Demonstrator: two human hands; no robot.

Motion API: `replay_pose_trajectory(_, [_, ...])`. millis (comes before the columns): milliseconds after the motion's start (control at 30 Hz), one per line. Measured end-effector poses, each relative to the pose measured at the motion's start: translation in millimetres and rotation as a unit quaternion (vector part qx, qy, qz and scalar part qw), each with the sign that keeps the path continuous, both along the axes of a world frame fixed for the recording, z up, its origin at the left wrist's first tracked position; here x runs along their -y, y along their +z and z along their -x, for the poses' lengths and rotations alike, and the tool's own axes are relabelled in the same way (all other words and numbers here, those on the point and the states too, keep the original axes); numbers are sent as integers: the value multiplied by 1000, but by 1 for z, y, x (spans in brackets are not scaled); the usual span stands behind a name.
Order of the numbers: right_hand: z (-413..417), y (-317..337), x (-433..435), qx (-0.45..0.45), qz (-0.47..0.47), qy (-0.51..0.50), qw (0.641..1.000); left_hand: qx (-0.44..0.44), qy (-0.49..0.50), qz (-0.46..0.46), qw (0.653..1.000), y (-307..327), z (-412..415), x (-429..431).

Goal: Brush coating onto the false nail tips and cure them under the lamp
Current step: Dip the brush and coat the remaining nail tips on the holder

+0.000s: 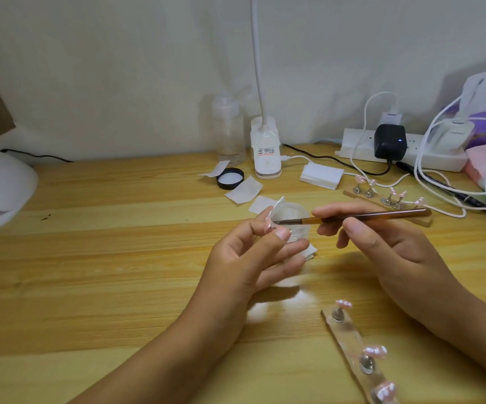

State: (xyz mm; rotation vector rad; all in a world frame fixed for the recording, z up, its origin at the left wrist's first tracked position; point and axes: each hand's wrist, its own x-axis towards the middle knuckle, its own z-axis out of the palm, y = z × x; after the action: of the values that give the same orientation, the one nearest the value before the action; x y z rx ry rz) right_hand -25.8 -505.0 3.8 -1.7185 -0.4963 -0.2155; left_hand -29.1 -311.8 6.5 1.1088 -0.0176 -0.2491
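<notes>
Brush [387, 214] tip prob. on nail [268, 224]

Ahead of me a plain off-white wall [119, 68] spans the whole view. My worktop [90, 258] is pale yellow-brown wood, its grain running left to right, and it meets that wall. 1 white gooseneck desk lamp [266, 147] stands at the back edge, neck rising out of view. Soft shadows darken the wall's right side.
</notes>
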Motion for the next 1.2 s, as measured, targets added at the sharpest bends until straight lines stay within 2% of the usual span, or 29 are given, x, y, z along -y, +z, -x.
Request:
replay_pose_trajectory(200, [0, -1, 0, 8, -10, -3, 1000, -35, -66, 50, 996, 6, -6, -5])
replay_pose_trajectory(433, [0, -1, 1, 6, -12, -2, 1000, -53, -104, 53, 992, 9, -11, -8])
replay_pose_trajectory(567, [2, 1, 0, 14, -11, -2, 1000, -32, -115, 38, 992, 6, -9, -7])
replay_pose_trajectory(733, [4, 1, 2, 67, -17, -63, 996, 35, -138, -34, 989, 0, -5, -5])
replay_pose_trajectory(867, [4, 2, 2, 75, -23, -79, 994, 83, -141, -73, 984, -1, -2, -4])
replay_pose_trajectory(1200, [1, -1, 2, 127, 90, -53, 986, 124, -133, -114, 977, -3, 1, -4])
